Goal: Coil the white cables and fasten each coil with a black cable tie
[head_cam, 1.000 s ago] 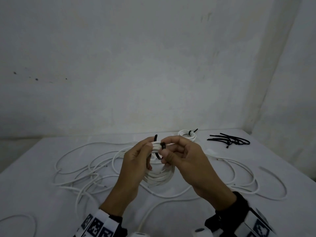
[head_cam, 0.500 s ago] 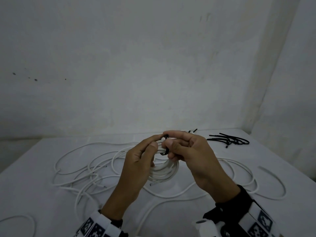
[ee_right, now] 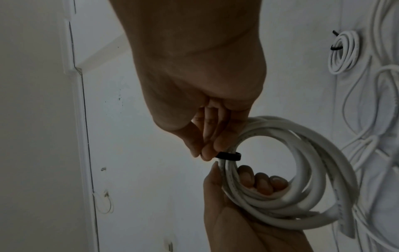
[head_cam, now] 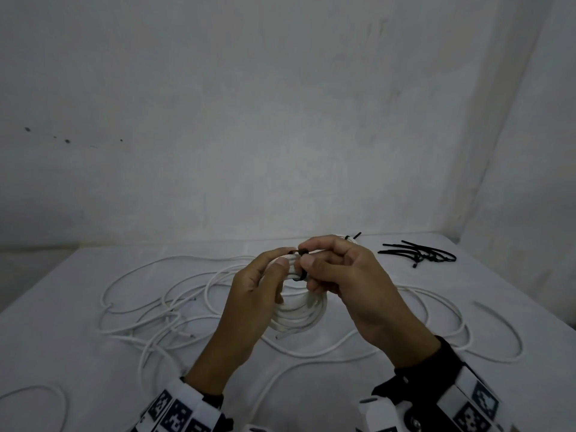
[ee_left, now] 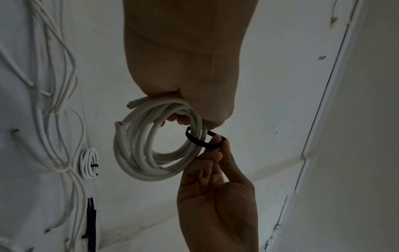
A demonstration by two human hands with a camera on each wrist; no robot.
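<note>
My left hand (head_cam: 280, 260) grips a coil of white cable (head_cam: 299, 313) at its top, fingers through the ring, above the table. A black cable tie (head_cam: 300, 263) forms a loose loop round the coil's strands beside that grip. My right hand (head_cam: 314, 260) pinches the tie where its ends meet. In the left wrist view the tie (ee_left: 200, 141) rings the coil (ee_left: 140, 153), with the right hand (ee_left: 215, 141) on it. The right wrist view shows the tie (ee_right: 228, 156) against the coil (ee_right: 302, 170), with two cut cable ends loose.
A small coil with a tie on it (head_cam: 352, 237) lies behind my right hand, near the wall. Several spare black ties (head_cam: 417, 255) sit at the back right. Loose white cables (head_cam: 156, 291) sprawl over the white table (head_cam: 62, 338).
The tie's free end stood upright a second ago; now it is bent over into a loop round the coil. Both hands rose slightly with the coil.
</note>
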